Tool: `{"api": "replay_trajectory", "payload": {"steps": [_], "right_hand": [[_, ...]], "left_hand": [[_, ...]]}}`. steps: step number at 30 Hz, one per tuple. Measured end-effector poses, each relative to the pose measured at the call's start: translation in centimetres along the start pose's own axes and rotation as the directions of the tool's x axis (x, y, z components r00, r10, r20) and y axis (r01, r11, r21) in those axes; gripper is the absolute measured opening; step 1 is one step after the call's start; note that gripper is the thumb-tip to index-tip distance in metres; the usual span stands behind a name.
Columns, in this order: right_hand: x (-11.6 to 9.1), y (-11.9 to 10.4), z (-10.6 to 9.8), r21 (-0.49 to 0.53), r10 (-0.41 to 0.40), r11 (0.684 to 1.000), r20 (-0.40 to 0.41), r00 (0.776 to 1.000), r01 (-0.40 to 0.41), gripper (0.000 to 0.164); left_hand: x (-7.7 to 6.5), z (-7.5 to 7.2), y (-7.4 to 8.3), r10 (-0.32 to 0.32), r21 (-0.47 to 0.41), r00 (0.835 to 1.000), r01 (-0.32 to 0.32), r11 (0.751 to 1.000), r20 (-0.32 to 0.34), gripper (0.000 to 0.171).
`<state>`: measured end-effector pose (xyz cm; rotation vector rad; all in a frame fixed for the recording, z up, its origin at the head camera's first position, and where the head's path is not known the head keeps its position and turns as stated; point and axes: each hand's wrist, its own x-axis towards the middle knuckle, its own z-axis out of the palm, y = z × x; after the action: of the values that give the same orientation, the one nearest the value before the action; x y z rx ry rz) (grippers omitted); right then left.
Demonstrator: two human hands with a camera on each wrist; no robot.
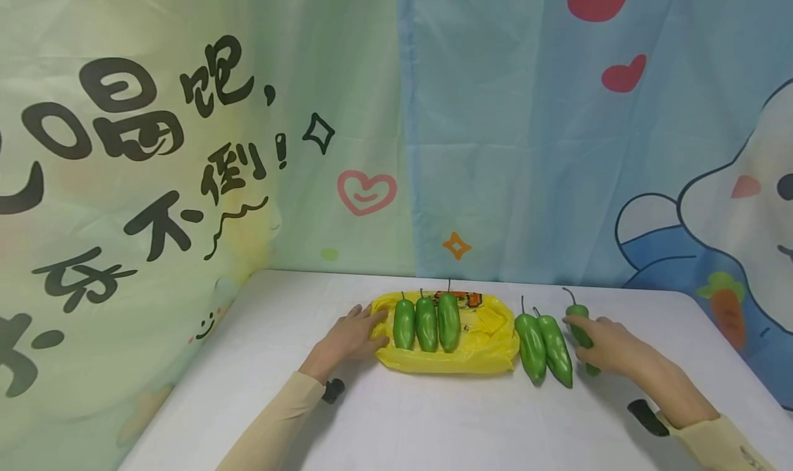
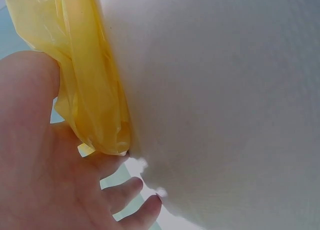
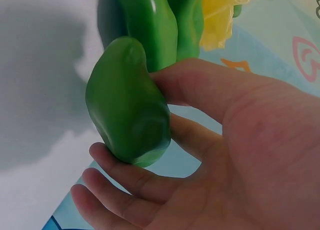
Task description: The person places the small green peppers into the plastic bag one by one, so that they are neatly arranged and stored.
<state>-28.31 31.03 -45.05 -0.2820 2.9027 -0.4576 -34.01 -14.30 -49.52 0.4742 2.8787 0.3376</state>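
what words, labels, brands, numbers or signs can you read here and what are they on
"不倒!" on the curtain; its other characters are too stylised or cut off to read surely.
Yellow bag: print too small to read.
Right sleeve: mark too small to read.

A pinched green pepper (image 3: 128,101) slants right of a yellow bag (image 1: 442,363) holding three peppers (image 1: 426,325).

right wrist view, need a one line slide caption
The right hand holds a green pepper, with two more peppers and some yellow plastic beyond it.
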Motion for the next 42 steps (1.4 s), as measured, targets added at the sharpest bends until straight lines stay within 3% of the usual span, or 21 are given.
{"api": "replay_trajectory", "payload": {"steps": [26,42], "right_hand": [[0.3,-1.5,-1.1,0.004,-0.031,1.0,-0.046,0.998,0.031,0.061],[0.6,-2.9,-1.8,-0.045,-0.026,0.999,-0.023,0.999,0.025,0.061]], "left_hand": [[-0.1,-0.1,0.1,0.0,-0.006,1.0,0.0,1.0,-0.001,0.062],[0.0,0.0,0.1,-0.006,-0.009,1.0,0.006,1.0,0.003,0.062]]}}
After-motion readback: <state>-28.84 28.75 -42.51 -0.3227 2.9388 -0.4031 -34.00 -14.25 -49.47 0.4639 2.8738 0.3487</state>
